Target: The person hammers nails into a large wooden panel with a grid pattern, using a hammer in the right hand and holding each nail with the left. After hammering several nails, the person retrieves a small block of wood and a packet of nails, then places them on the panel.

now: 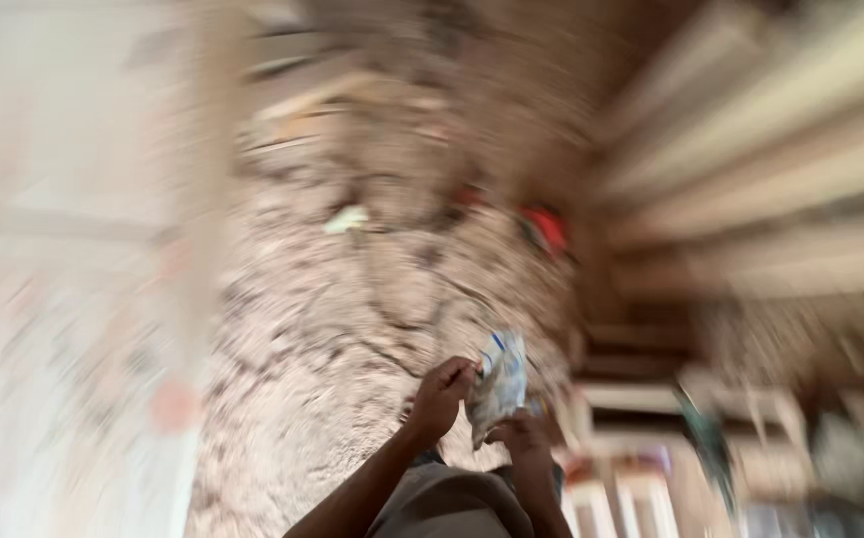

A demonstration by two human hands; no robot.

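Both hands are closed on a small crumpled plastic packet (500, 384), whitish with blue marks. Fingers of the left hand (440, 397) pinch its upper left edge, and the right hand (524, 436) grips its lower end from beneath. So the packet sits between the two hands, slightly above the right and just to the right of the left fingertips, held in the air low in the view and a little right of centre.

Below the hands spreads rough, sandy ground (352, 329) strewn with rubble (heavy motion blur smears most of it). A pale scrap (347, 219) lies on that ground well above the hands, and something red (549, 229) lies farther to the right, also well apart from the packet. Pale planks or boards (781, 169) run along the right side. Near the lower right there are light-coloured frames or stools (651, 438); what they are exactly cannot be told. A whitish surface (63, 249) fills the left side.
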